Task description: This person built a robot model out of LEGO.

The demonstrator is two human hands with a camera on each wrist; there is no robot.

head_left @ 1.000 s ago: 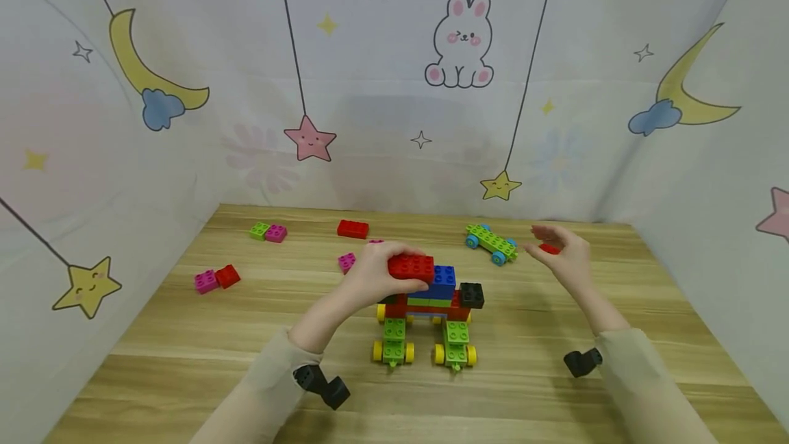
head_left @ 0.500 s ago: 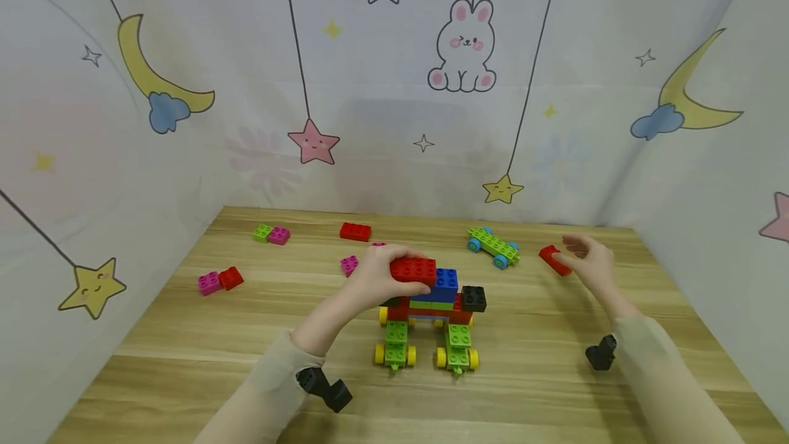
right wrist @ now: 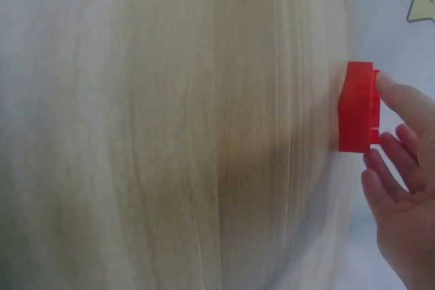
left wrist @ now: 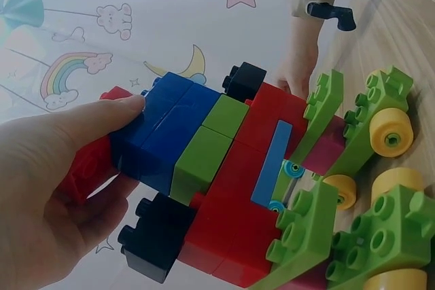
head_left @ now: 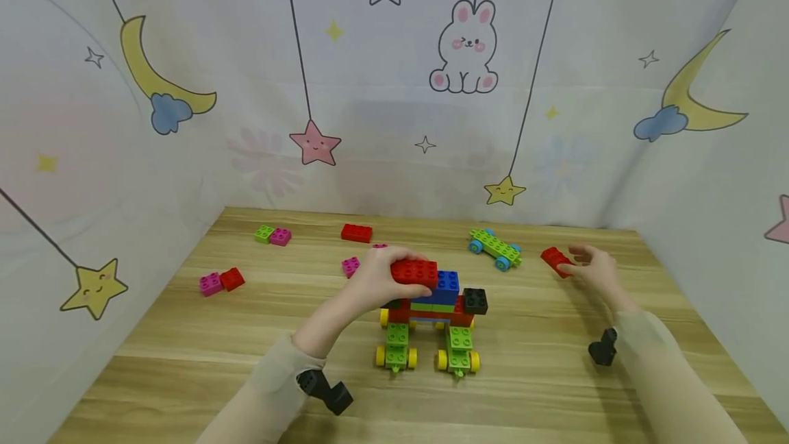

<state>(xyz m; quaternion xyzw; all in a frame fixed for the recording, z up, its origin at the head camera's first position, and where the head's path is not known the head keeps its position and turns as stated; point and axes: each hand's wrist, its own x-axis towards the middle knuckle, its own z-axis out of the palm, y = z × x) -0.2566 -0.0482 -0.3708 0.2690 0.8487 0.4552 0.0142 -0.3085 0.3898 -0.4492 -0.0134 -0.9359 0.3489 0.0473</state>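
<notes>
A built vehicle of toy bricks stands mid-table, with blue bricks (head_left: 448,286), black bricks (head_left: 475,301) at its sides and green wheeled bases (head_left: 459,351) with yellow wheels. My left hand (head_left: 385,279) grips a red brick (head_left: 419,271) at its top, thumb on the near side. In the left wrist view, the thumb tip also lies against the blue bricks (left wrist: 160,120). To the right, my right hand (head_left: 598,273) is at another red brick (head_left: 556,262) lying on the table. In the right wrist view its thumb and fingertips reach that brick's (right wrist: 355,108) studded side, fingers loosely bent.
A green car base (head_left: 495,247) with blue wheels stands behind the build. Another red brick (head_left: 357,233) and a pink brick (head_left: 351,266) lie behind the left hand. Pairs of bricks (head_left: 272,236) lie at the left. A printed cloth (head_left: 394,122) encloses the table.
My right hand has moved right, uncovering the red brick on the table, then edged slightly down beside it. The left hand keeps its hold on the build's red brick.
</notes>
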